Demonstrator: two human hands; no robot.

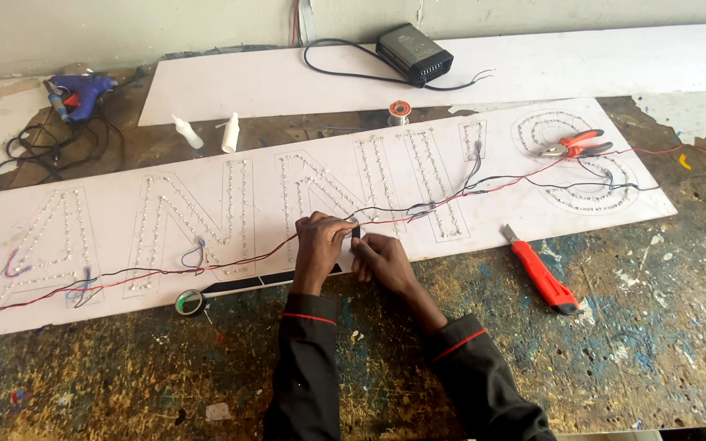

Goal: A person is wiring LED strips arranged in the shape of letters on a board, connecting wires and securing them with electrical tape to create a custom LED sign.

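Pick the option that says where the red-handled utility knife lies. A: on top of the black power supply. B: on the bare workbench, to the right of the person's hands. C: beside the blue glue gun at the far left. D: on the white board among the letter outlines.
B: the red-handled utility knife lies on the paint-stained workbench, just off the white board's near edge, to the right of both hands.
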